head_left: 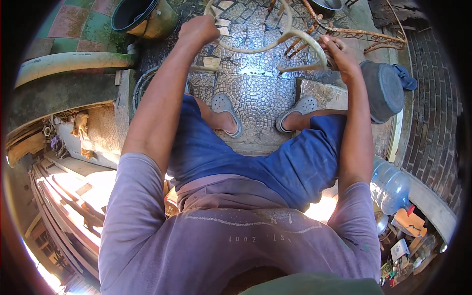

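In the head view a pale, curved frame (249, 49), like bent cane, rises over the wet mosaic paving (255, 110), with loops at the top and legs reaching down. My left hand (199, 32) is closed around its upper left part, fingers mostly hidden by the back of the hand. At the right loop, my right hand (337, 53) has its fingers curled onto the frame. Just behind it are rusty, brown bent rods (369, 34). My feet, in grey clogs (222, 105), stand apart below the frame.
A bucket (150, 19) stands upper left beside a white pipe (73, 63). A steel bowl (328, 6) is at the back; a dark tub (381, 91) and blue sandals (406, 78) are at right. A water jug (388, 184) lies lower right, wooden planks (61, 206) lower left.
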The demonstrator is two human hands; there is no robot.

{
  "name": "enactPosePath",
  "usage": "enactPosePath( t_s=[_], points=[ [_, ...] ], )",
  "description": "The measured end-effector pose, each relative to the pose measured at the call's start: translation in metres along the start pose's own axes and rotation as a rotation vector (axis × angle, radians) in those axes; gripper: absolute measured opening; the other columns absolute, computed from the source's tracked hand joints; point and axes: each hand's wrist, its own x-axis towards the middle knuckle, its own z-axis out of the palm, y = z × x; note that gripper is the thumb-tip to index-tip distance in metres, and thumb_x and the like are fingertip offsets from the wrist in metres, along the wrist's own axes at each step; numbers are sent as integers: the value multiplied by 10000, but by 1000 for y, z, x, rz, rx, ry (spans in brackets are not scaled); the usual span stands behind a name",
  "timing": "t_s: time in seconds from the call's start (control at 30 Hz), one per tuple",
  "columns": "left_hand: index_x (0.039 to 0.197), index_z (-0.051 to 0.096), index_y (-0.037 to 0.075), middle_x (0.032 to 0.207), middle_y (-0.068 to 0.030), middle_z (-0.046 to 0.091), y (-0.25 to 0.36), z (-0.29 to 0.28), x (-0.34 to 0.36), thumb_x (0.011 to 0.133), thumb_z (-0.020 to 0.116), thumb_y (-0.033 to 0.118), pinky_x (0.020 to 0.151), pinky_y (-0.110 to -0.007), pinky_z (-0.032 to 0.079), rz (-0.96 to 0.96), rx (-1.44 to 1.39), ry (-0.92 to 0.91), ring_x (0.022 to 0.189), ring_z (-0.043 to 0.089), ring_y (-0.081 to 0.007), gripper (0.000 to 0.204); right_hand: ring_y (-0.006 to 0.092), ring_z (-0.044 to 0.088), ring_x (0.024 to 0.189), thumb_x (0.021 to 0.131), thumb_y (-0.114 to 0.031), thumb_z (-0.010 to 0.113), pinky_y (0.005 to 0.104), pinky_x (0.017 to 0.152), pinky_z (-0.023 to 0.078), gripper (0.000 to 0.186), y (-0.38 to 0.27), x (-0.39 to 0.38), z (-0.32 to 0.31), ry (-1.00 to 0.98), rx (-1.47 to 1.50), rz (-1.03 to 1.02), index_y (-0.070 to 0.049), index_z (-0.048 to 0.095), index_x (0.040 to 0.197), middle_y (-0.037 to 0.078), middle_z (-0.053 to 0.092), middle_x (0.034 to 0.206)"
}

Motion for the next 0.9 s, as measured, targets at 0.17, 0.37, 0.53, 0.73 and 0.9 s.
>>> enactPosePath(
  t_s=[0.17, 0.37, 0.53, 0.73, 0.9],
  points=[
    [1067, 751, 46, 1078, -167, 738, 0, -6, 21, 817, 623, 245, 875, -431, 550, 61, -53, -29, 1012, 718, -321, 344, 88, 622, 902, 976, -470, 631, 230, 770, 474, 472, -1, -7, 5, 53, 18, -103, -83, 669, 1243, 5, 696, 1029],
    [1001, 768, 48, 992, -161, 752, -8, -15, 47, 790, 650, 286, 869, -424, 553, 28, -185, 4, 965, 729, -304, 339, 92, 626, 934, 986, -478, 608, 228, 772, 480, 475, 2, 5, 3, 66, 156, -134, -90, 653, 1257, 7, 685, 1108],
    [1295, 648, 73, 1146, -264, 688, -37, -12, 60, 887, 598, 438, 958, -439, 515, 121, -178, 246, 1077, 678, -362, 550, 88, 626, 909, 998, -443, 599, 236, 767, 494, 441, -3, 11, 10, 71, 173, -207, -94, 650, 1263, 12, 681, 1107],
    [1333, 619, 98, 1186, -259, 678, -33, -6, 15, 931, 518, 559, 981, -451, 488, 18, -392, 514, 1147, 637, -402, 621, 112, 639, 930, 1017, -421, 562, 276, 802, 517, 440, -18, 13, 14, 255, 173, -356, -70, 642, 1270, 42, 676, 1096],
    [1332, 617, 95, 1186, -225, 689, -46, 20, -31, 939, 515, 504, 973, -464, 492, -10, -524, 724, 1128, 641, -403, 576, 220, 642, 844, 956, -225, 675, 341, 769, 509, 329, -63, -5, 59, 279, 39, -604, -50, 640, 1233, 93, 660, 965]
  ],
)
